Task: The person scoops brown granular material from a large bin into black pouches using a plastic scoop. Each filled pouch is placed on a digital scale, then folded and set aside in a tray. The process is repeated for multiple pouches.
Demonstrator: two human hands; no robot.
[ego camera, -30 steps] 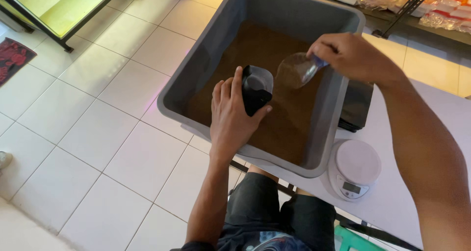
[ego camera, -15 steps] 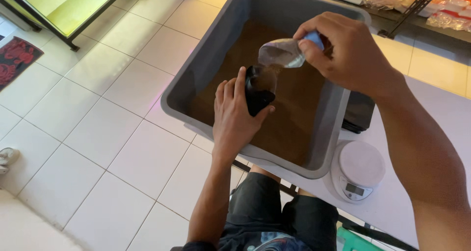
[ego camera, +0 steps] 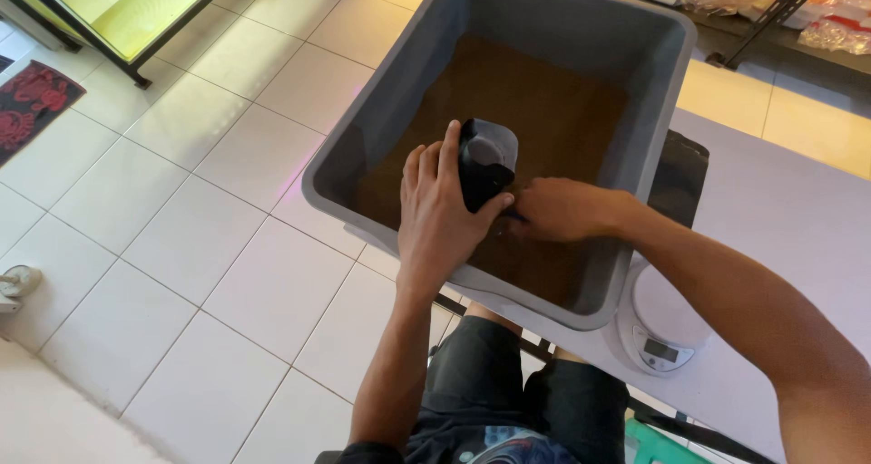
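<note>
A grey plastic bin [ego camera: 581,29] sits on the edge of a white table [ego camera: 780,219], partly filled with brown powder [ego camera: 535,92]. My left hand [ego camera: 440,214] grips a small black pouch [ego camera: 484,169] upright inside the bin, its mouth open at the top. My right hand [ego camera: 562,208] is low in the bin just right of the pouch, fingers closed and pointing at the pouch's base. The clear scoop it holds is hidden under the hand.
A white kitchen scale [ego camera: 658,323] stands on the table beside the bin's near right corner. A black object [ego camera: 682,175] lies behind the bin. White tiled floor [ego camera: 181,246] lies to the left. A black-framed glass tank [ego camera: 136,10] stands far left, and packets [ego camera: 817,19] sit on a rack top right.
My right hand held the clear scoop tipped above the pouch; it has now dropped down into the bin beside the pouch. The left hand keeps holding the pouch.
</note>
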